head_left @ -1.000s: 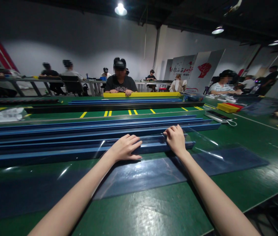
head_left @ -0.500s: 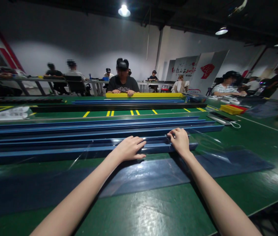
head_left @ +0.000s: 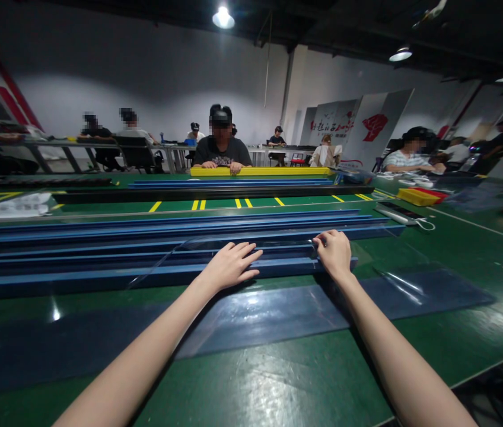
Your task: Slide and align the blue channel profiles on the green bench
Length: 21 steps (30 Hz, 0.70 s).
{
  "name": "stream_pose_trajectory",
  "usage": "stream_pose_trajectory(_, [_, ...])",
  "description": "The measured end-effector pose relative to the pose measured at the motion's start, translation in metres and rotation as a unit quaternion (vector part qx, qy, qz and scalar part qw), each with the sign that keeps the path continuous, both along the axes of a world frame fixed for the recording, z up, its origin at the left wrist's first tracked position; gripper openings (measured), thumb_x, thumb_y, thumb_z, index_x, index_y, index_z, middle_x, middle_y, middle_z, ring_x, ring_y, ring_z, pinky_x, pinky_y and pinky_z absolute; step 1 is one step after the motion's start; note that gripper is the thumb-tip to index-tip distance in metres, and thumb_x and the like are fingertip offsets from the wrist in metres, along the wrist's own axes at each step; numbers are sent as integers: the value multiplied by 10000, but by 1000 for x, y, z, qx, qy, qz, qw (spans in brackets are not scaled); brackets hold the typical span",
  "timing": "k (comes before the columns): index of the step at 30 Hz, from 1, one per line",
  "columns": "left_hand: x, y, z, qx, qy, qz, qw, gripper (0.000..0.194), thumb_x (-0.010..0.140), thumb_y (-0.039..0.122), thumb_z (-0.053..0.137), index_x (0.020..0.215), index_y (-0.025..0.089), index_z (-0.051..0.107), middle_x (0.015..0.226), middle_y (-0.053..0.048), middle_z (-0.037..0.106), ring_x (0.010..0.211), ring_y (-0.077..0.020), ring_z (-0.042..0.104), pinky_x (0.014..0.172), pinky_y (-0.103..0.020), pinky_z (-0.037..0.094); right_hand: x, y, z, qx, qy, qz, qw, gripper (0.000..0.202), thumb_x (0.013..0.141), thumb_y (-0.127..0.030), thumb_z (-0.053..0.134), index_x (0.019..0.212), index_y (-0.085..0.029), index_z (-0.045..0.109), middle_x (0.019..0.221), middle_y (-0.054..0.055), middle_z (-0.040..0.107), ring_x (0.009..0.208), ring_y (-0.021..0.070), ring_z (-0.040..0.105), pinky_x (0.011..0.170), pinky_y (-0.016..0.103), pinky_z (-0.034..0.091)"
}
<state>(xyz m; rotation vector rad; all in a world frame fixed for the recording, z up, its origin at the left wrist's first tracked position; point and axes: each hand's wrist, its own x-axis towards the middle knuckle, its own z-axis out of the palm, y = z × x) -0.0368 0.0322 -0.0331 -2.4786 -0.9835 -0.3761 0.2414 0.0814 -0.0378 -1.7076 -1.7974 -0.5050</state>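
Above the green table (head_left: 260, 385), left grip (head_left: 231, 265) spreads palm-down; right grip (head_left: 335, 254) pinches clear film (head_left: 287, 244).

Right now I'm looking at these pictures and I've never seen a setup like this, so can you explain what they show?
There is no machine here, just a person's two bare hands. Every picture comes from one camera worn on that person's head. On the green table lie long blue channel-shaped strips and, nearer, a flat, bluish, see-through plastic sheet. The left hand is spread over the nearest strip. The right hand, fingers curled, seems to pinch clear, glossy plastic film, though its grip is partly hidden. Across the table, another person has both hands on a long yellow strip.
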Motion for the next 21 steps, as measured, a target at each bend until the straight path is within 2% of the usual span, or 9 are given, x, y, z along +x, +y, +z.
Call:
stream_pose_trajectory(5, [0, -1, -3, -19, 1, 19, 1000, 459, 860, 467, 322, 1238, 222, 411, 1277, -91, 457, 1148, -209, 431, 867, -332, 336, -23, -10, 4, -5, -27, 57, 998, 257, 827, -244, 391, 765, -163, 627, 849, 87, 624, 808, 198, 500, 771, 310, 335])
stream_pose_trajectory(10, [1, -2, -2, -16, -1, 18, 1000, 473, 851, 479, 337, 1242, 220, 408, 1272, -91, 463, 1144, -208, 435, 868, -336, 334, -66, -31, 4, -53, -12, 185, 981, 310, 878, -305, 325, 856, -185, 610, 882, 49, 633, 841, 158, 525, 769, 270, 356])
stream_pose_trajectory(12, [1, -3, -2, -14, -3, 20, 1000, 477, 850, 482, 338, 1236, 213, 415, 1268, -89, 468, 1141, -210, 439, 876, -335, 328, -75, -36, 2, -70, -31, 231, 970, 328, 889, -328, 305, 949, -186, 594, 970, 49, 625, 902, 151, 514, 801, 271, 352])
stream_pose_trajectory(15, [1, -3, -2, -12, -3, 25, 1000, 480, 852, 482, 330, 1231, 202, 422, 1263, -90, 474, 1131, -211, 448, 881, -330, 322, -76, -37, 1, -82, -66, 260, 960, 341, 889, -342, 308, 1057, -181, 556, 1068, 54, 594, 961, 157, 484, 832, 291, 341])
stream_pose_trajectory(21, [2, -2, -4, -4, -5, 33, 999, 486, 857, 477, 327, 1250, 199, 399, 1258, -83, 481, 1111, -210, 466, 867, -333, 327, -68, -30, 3, -112, -67, 272, 954, 337, 895, -289, 292, 1080, -180, 552, 1059, 43, 598, 953, 150, 479, 820, 287, 353])
